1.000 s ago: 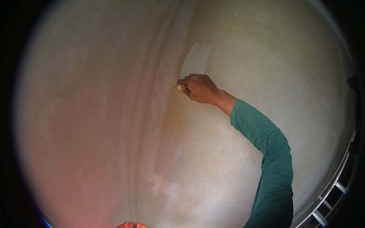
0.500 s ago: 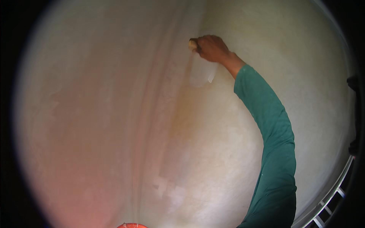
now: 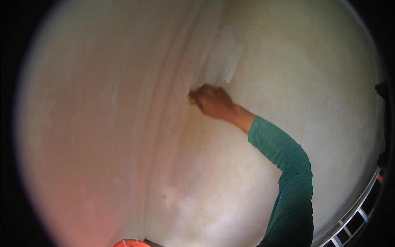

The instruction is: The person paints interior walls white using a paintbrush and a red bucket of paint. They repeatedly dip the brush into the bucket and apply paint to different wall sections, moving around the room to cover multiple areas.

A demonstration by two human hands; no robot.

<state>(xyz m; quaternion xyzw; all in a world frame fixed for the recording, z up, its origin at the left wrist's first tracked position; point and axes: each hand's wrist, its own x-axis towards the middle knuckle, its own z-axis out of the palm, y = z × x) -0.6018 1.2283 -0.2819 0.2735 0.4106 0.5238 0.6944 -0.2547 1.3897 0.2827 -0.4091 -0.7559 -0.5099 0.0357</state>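
My right hand, at the end of a green sleeve, is closed against a broad pale wall. Its fingers grip a small yellowish tool; only one end shows, and the hand hides the rest, so its exact kind is unclear. Just above the knuckles, a smooth whitish patch of wet-looking coating lies on the wall. A thick white streak runs along its right edge. My left hand is out of the picture.
At the bottom edge sits the rim of an orange-red bucket, with whitish smears. A dark edge of something pokes out beside it. Metal rails with rungs curve along the lower right. Faint vertical bands cross the wall left of my hand.
My right hand has moved down and slightly left along the wall with the tool. The whitish patch above it now shows more fully. The bucket sits slightly further left in view.
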